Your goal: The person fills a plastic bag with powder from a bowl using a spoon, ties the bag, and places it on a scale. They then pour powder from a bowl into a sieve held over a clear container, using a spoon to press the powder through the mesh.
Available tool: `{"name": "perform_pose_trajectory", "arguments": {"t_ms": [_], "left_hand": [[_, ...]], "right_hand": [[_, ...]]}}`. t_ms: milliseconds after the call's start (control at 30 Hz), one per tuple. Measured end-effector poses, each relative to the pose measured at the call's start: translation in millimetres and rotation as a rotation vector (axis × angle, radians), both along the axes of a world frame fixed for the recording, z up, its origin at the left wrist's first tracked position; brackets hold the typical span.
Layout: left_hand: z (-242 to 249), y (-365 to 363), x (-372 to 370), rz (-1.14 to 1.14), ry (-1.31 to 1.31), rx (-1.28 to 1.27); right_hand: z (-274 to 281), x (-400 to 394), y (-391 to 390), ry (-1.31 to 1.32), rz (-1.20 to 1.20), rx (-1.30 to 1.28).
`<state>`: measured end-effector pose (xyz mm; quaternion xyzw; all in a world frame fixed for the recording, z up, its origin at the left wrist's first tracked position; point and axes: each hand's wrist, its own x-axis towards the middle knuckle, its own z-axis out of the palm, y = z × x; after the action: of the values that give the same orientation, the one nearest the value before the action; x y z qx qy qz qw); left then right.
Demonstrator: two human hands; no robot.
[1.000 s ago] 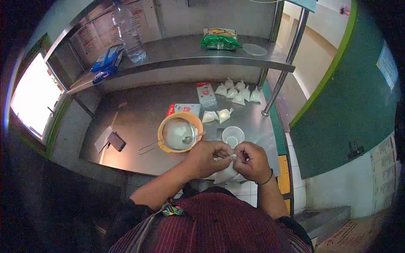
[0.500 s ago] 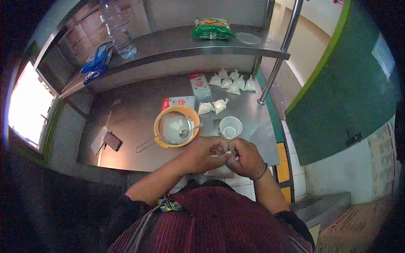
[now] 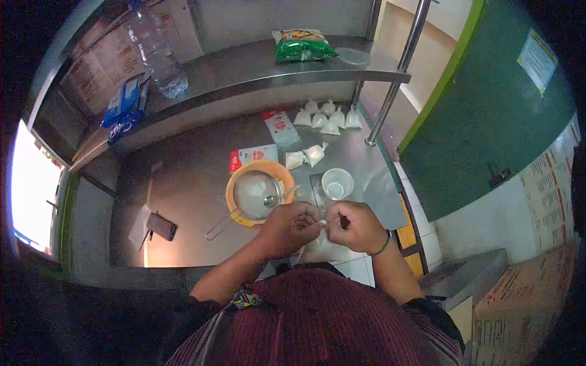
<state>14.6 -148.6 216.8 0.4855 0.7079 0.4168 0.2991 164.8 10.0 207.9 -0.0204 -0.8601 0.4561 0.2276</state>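
Note:
Near the table's front edge, my left hand (image 3: 293,229) and my right hand (image 3: 357,227) are closed, fingertips nearly meeting. They pinch a small clear plastic bag (image 3: 316,249) by its whitish twisted top; its contents are hard to make out. Just beyond my hands stands a clear plastic cup (image 3: 337,183). To the left, an orange bowl (image 3: 287,175) holds a wire strainer (image 3: 244,188) with white powder and a metal spoon (image 3: 270,200) in it. Farther back, two tied bags of white powder (image 3: 314,155) lie together, with several more bags (image 3: 330,124) behind them.
Two red-and-white packs (image 3: 253,157) lie behind the bowl. A phone (image 3: 162,226) rests at the left on paper. The shelf (image 3: 244,79) above carries a water bottle (image 3: 157,55), a blue packet (image 3: 125,110), a green bag (image 3: 303,46) and a round lid (image 3: 353,57). A metal post (image 3: 390,100) stands at right.
My hands have drawn slightly apart, with the bag's top still pinched between them. The camera view has shifted and tilted a little. Objects on the table stay in place.

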Motion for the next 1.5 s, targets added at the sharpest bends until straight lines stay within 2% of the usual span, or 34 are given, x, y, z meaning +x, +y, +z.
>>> {"name": "perform_pose_trajectory", "arguments": {"t_ms": [100, 267, 333, 467, 567, 733, 867, 933, 967, 1033, 1067, 1133, 1200, 1367, 1500], "left_hand": [[4.0, -11.5, -11.1, -0.05, -0.007, 0.031], [10.9, -20.6, -27.7, -0.14, 0.003, 0.113], [12.7, -25.1, -33.0, -0.13, -0.104, 0.11], [15.8, -33.8, -37.5, -0.067, -0.164, 0.135], [11.2, -39.2, -41.1, -0.018, -0.13, 0.129], [-2.1, -50.2, -50.0, 0.119, 0.03, 0.271], [-22.8, -66.5, -54.9, 0.156, 0.225, 0.377], [-41.2, -77.3, -64.0, -0.036, -0.175, 0.456], [-38.2, -79.3, -63.9, -0.035, -0.18, 0.455], [-27.0, -84.5, -64.6, -0.139, -0.521, 0.525], [-20.4, -88.3, -65.9, -0.134, -0.522, 0.529], [-10.4, -96.5, -69.9, -0.218, -0.684, 0.454], [-10.3, -99.4, -76.1, -0.268, -0.64, 0.447], [-23.7, -105.8, -85.3, -0.366, -0.6, 0.382], [-29.2, -107.4, -84.6, -0.441, -0.657, 0.463]], "right_hand": [[10.5, -11.0, -12.7, -0.065, -0.023, 0.1], [3.2, -31.4, -35.6, -0.001, -0.103, 0.111], [4.4, -34.8, -40.2, 0.021, -0.137, 0.101], [7.4, -38.2, -53.4, -0.04, -0.147, -0.12], [11.0, -40.4, -63.3, -0.026, -0.169, -0.181], [9.9, -49.4, -82.3, -0.029, -0.204, -0.212], [15.0, -61.6, -96.1, 0.065, -0.139, -0.03], [18.4, -63.3, -98.5, 0.12, -0.09, 0.065], [20.8, -60.8, -98.9, 0.02, -0.079, -0.024], [27.2, -60.2, -104.8, -0.087, -0.064, -0.11], [30.9, -61.1, -107.9, -0.073, -0.061, -0.171], [39.0, -61.7, -110.5, -0.062, -0.057, -0.233], [50.8, -61.8, -103.7, -0.086, 0.003, 0.054], [68.5, -60.7, -111.4, -0.141, 0.056, 0.16], [67.5, -63.0, -121.5, -0.145, 0.039, 0.236]]}}
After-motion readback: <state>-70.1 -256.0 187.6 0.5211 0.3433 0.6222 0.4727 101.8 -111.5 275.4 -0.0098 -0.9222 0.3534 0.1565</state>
